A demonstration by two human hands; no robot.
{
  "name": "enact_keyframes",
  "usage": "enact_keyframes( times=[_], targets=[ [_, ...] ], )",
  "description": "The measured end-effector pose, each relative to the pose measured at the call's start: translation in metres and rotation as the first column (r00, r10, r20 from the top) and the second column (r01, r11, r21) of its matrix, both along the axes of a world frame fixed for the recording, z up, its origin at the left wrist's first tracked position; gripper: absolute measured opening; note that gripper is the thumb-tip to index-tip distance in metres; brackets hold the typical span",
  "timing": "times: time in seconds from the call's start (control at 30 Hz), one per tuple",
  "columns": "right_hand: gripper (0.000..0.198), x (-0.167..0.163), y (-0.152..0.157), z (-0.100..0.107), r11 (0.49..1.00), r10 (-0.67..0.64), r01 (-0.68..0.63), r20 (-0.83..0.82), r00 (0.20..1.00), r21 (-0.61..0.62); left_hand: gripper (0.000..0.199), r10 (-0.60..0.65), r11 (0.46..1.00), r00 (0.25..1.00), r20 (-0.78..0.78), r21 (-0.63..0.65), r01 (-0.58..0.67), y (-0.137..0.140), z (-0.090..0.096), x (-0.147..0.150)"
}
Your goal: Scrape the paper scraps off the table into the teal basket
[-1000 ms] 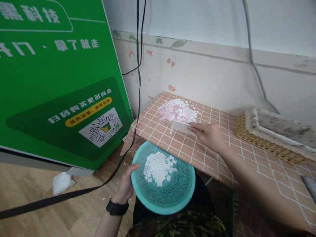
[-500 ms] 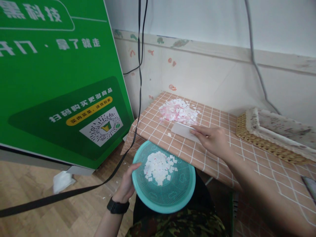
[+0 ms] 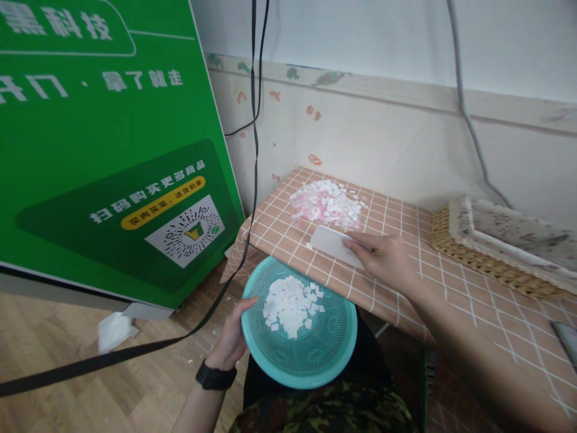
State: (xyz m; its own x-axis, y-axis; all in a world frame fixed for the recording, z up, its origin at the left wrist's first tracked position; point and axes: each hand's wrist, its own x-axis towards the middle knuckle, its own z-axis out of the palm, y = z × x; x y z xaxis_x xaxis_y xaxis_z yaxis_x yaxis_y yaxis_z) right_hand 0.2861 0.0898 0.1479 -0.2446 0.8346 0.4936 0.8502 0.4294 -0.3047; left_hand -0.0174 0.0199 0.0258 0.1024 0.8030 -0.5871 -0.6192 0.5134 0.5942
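My left hand [image 3: 235,332] grips the left rim of a round teal plastic colander [image 3: 324,355], which is held below the table's front edge. Inside the colander lies a heap of small white paper squares [image 3: 288,307]. My right hand [image 3: 383,255] pinches the right end of a flat white card [image 3: 331,242], low over the tablecloth near the front edge. Just behind the card sits a larger pile of white and pink paper bits [image 3: 328,203]. One loose paper square touches or nearly touches the card's left end.
The table has a brown checked cloth [image 3: 406,216]. A wicker basket with a cloth liner [image 3: 487,252] stands at the right. A green cabinet [image 3: 112,132] rises at the left, with a black strap [image 3: 180,338] hanging across. White scrap [image 3: 115,332] lies on the wooden floor.
The card in my right hand has moved slightly toward the front edge and left, nearing the loose square. My left hand and the colander have barely moved.
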Motion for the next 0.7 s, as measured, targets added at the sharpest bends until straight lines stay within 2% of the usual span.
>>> enact_keyframes(
  times=[0.2,0.33,0.43,0.6,0.7],
  targets=[
    [0.025,-0.008,0.003,0.001,0.998,0.05,-0.05,0.005,0.999,-0.044,0.015,-0.006,1.0,1.0,0.0,0.004,0.006,0.0,0.0,0.0],
    [0.025,-0.011,0.005,0.001,0.999,0.053,-0.053,0.003,0.999,-0.009,0.013,0.007,1.0,1.0,0.011,-0.003,-0.007,0.0,-0.001,0.0],
    [0.026,-0.011,0.006,0.004,0.996,0.086,-0.084,0.037,0.996,-0.04,0.012,0.015,1.0,1.0,0.002,-0.001,-0.015,-0.001,-0.002,0.0],
    [0.026,-0.007,0.003,0.019,0.978,0.205,-0.197,0.12,0.971,-0.075,0.019,-0.032,0.999,0.999,0.017,0.0,0.032,-0.001,-0.003,-0.001],
    [0.026,-0.001,0.0,0.033,0.972,0.227,-0.211,0.197,0.954,-0.103,0.019,-0.036,0.999,0.999,0.022,0.006,0.036,-0.001,-0.003,-0.001]
  ],
)
